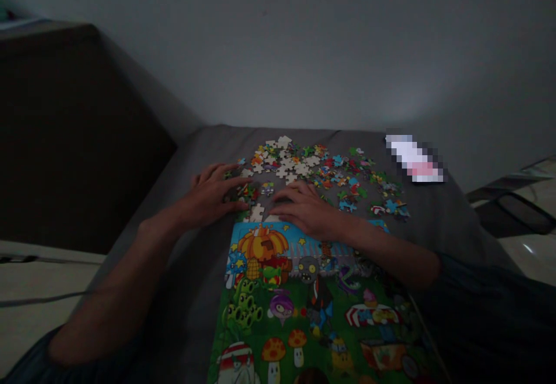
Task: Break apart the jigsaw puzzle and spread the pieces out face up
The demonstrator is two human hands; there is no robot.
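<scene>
One puzzle board (313, 326), picture-top toward wall (278, 54)

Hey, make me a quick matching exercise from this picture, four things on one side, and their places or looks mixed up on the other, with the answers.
Things:
1. Left hand
2. Right hand
3. Picture board
4. Pixelated object

Places or looks:
A. Covered in a cartoon picture
B. To the right of the loose puzzle pieces
C. Among the pieces' left side
D. At the board's far edge

Pairs: 1-C, 2-D, 3-A, 4-B.
</scene>
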